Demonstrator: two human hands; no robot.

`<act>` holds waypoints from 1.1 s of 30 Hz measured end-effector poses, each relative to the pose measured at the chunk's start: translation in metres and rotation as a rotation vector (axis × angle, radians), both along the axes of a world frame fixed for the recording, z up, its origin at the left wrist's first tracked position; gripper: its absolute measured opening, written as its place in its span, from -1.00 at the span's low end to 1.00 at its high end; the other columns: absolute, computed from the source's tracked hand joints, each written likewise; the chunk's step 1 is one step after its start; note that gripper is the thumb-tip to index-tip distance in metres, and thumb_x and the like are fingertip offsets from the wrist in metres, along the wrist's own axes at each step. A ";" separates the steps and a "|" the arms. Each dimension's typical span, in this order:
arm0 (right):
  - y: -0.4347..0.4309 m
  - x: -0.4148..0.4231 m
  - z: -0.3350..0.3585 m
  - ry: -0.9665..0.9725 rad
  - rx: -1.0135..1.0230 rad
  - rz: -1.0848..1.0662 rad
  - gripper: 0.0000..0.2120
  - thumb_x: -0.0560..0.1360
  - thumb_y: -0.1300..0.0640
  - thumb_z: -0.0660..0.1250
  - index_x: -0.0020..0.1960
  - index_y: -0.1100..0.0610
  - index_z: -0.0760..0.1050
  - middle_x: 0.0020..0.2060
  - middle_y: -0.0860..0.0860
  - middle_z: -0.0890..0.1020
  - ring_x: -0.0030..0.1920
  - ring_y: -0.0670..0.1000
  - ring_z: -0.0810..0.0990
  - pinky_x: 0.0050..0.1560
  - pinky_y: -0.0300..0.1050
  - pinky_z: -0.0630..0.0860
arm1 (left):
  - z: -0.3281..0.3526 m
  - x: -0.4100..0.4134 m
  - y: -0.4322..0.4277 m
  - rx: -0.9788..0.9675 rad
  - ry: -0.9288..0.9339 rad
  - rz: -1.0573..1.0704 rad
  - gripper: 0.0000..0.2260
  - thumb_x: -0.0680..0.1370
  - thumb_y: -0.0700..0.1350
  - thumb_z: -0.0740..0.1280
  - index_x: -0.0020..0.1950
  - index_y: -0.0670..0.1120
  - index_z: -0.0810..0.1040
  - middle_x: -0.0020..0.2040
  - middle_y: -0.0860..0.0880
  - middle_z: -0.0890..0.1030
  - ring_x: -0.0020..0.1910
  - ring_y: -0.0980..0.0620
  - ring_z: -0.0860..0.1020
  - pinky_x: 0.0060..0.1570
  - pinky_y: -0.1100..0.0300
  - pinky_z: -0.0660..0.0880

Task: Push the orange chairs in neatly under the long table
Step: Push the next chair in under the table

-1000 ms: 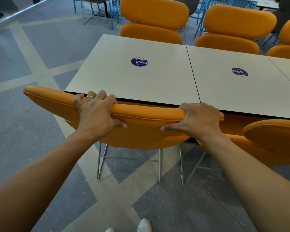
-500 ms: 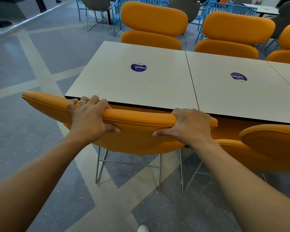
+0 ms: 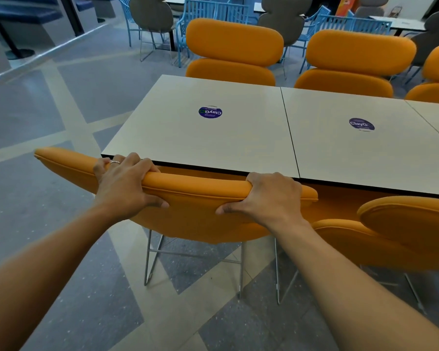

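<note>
An orange chair (image 3: 195, 211) with thin metal legs stands at the near left end of the long white table (image 3: 238, 138). Its backrest top lies right against the table's near edge, and its seat is hidden beneath. My left hand (image 3: 123, 184) grips the top of the backrest, fingers curled over the far side, a ring showing. My right hand (image 3: 270, 197) grips the same backrest further right. A second orange chair (image 3: 403, 231) stands close on the right, its back also at the table edge. Across the table stand three more orange chairs (image 3: 235, 50), backs upright.
Two round blue stickers (image 3: 210, 112) lie on the table top. Grey and blue chairs (image 3: 150, 19) with other tables fill the far background. Patterned grey and beige floor lies to the left and under my arms. A raised step runs along the far left.
The view has tilted upward, so more of the far chairs and room shows. Both hands keep the same grip on the backrest, which stays at the table's edge.
</note>
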State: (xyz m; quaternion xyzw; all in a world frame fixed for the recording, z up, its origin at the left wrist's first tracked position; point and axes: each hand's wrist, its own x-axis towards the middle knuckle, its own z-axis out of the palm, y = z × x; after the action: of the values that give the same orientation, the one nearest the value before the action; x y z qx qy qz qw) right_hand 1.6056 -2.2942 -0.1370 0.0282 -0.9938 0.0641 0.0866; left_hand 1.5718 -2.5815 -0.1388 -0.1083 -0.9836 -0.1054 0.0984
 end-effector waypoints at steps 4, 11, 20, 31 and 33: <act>0.001 0.000 -0.001 0.000 0.024 0.003 -0.21 0.06 -0.74 0.18 -0.22 -0.03 0.48 -0.37 -0.12 0.54 -0.33 -0.07 0.52 -0.32 -0.18 0.39 | -0.001 0.000 -0.002 -0.009 0.009 0.006 -0.48 0.22 0.29 0.52 0.05 0.18 0.42 -0.02 0.08 0.39 0.15 -0.15 0.42 0.28 -0.18 0.11; 0.002 -0.001 -0.005 0.025 0.018 0.022 -0.17 0.07 -0.76 0.09 -0.20 -0.03 0.50 -0.35 -0.11 0.56 -0.32 -0.07 0.53 -0.26 -0.14 0.52 | 0.000 0.003 0.000 -0.018 -0.001 0.017 -0.45 0.21 0.32 0.50 0.10 0.18 0.44 0.04 0.07 0.41 0.21 -0.15 0.38 0.30 -0.18 0.09; -0.001 0.003 -0.004 -0.016 0.003 0.017 -0.14 0.09 -0.75 0.03 -0.08 -0.06 0.54 -0.23 -0.11 0.60 -0.21 -0.06 0.55 -0.11 -0.07 0.54 | 0.000 0.005 -0.007 0.001 -0.041 -0.022 -0.33 0.17 0.49 0.30 0.18 0.20 0.45 0.12 0.07 0.47 0.22 -0.07 0.41 0.34 -0.16 0.07; -0.064 -0.007 0.036 -0.243 -0.242 0.082 -0.23 0.29 -0.62 0.10 0.26 -0.15 0.52 0.14 -0.13 0.63 0.10 -0.04 0.56 0.19 0.13 0.55 | 0.036 -0.005 -0.055 0.446 -0.082 -0.146 -0.68 0.45 0.25 0.33 0.02 0.07 0.62 -0.07 0.16 0.61 -0.07 0.19 0.55 -0.13 0.28 0.44; -0.090 -0.017 0.041 -0.231 -0.292 0.098 -0.28 0.34 -0.57 0.12 0.25 -0.13 0.54 0.13 -0.13 0.64 0.09 -0.06 0.56 0.12 0.06 0.58 | 0.042 -0.008 -0.078 0.448 -0.026 -0.136 -0.77 0.49 0.15 0.35 0.00 0.05 0.62 -0.10 0.15 0.60 -0.12 0.24 0.53 -0.17 0.34 0.40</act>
State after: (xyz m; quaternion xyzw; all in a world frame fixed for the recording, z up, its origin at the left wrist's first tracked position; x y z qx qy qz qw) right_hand 1.5882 -2.3840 -0.0958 0.0560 -0.9747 0.2147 -0.0280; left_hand 1.5634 -2.6600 -0.0965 -0.1485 -0.9272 -0.3290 0.0998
